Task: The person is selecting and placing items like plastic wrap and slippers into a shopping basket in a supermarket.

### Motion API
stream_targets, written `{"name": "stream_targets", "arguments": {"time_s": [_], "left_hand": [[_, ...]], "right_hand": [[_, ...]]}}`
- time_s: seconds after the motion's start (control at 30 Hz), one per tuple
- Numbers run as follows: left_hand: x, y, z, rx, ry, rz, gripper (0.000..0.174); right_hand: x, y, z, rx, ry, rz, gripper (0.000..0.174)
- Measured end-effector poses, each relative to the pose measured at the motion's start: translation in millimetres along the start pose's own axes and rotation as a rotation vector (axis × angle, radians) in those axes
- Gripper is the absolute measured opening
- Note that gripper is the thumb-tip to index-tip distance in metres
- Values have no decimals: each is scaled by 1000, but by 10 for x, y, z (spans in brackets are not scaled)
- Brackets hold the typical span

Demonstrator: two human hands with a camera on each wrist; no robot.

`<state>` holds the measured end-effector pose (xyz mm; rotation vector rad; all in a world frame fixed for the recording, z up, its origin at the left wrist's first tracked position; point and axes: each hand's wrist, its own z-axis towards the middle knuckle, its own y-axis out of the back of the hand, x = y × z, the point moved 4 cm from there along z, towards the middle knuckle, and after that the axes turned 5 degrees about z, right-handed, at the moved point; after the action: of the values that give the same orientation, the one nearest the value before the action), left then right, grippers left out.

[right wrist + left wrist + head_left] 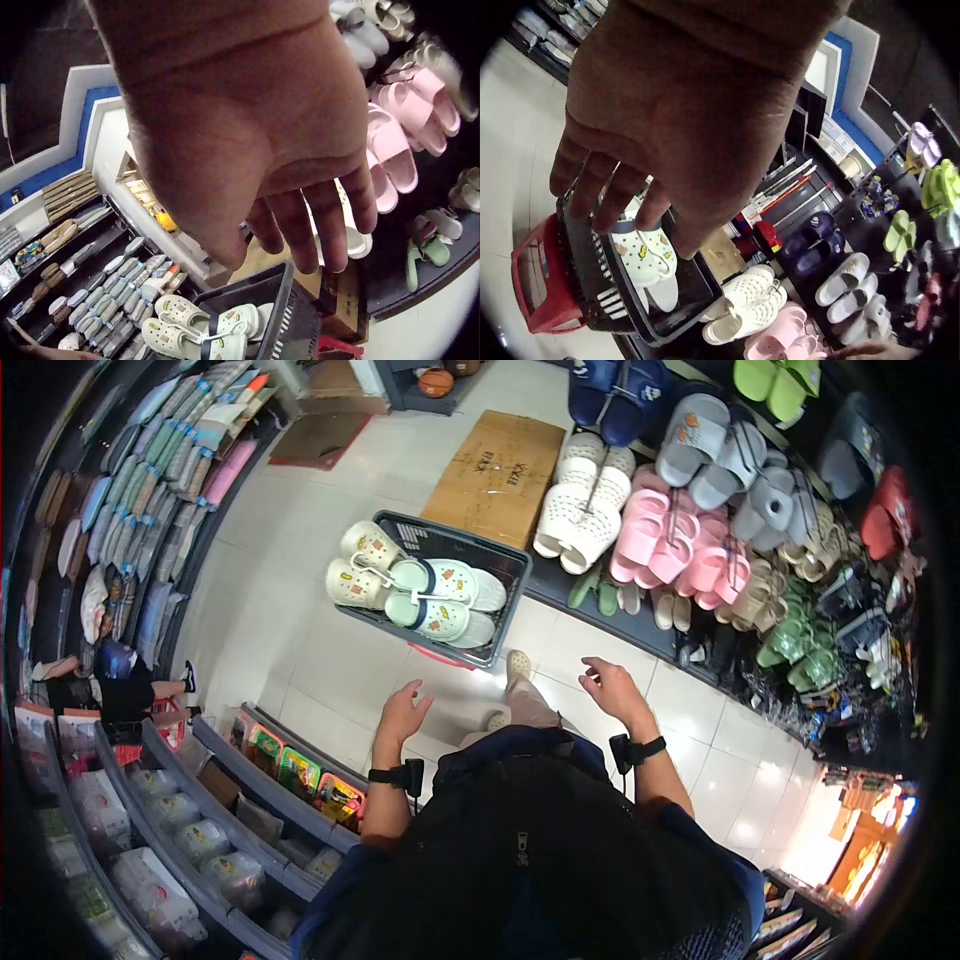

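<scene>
My left hand (pixel 403 712) hangs in the air in front of my body, its fingers loosely extended with nothing in them. On the other side, my right hand (pixel 614 690) is also raised, fingers relaxed and holding nothing. Beyond both hands stands a dark shopping basket (pixel 488 552). Inside it lie white-and-navy clogs (pixel 447 622) decorated with small charms, beside cream clogs (pixel 357 586). A thin white tie shows across the pairs. In the left wrist view a red plastic stool (pixel 532 292) is under the basket.
A brown cardboard box (pixel 500 475) lies behind the basket. Racks of slippers, including pink slides (pixel 650 540), line the right. Folded goods (pixel 165 460) fill shelves at left. Grey shelves (pixel 250 815) with packaged goods stand close to my left arm. Another person's leg (pixel 168 688) shows at far left.
</scene>
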<state>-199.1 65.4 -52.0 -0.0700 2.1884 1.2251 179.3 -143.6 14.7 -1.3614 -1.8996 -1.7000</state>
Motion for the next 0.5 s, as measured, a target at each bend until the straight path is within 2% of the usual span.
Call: {"name": "stream_targets", "arguments": {"time_s": [0.2, 0.3, 0.4, 0.5], "left_hand": [[-199, -128, -85, 107, -134, -14, 58], [-276, -55, -26, 101, -195, 5, 56], [-627, -97, 17, 135, -222, 15, 56], [-1014, -308, 265, 160, -334, 100, 56]], "right_hand": [[-24, 8, -604, -64, -97, 9, 43], [119, -77, -757, -117, -82, 7, 44], [112, 63, -928, -176, -83, 45, 41], [-129, 299, -1057, -272, -119, 94, 41]]}}
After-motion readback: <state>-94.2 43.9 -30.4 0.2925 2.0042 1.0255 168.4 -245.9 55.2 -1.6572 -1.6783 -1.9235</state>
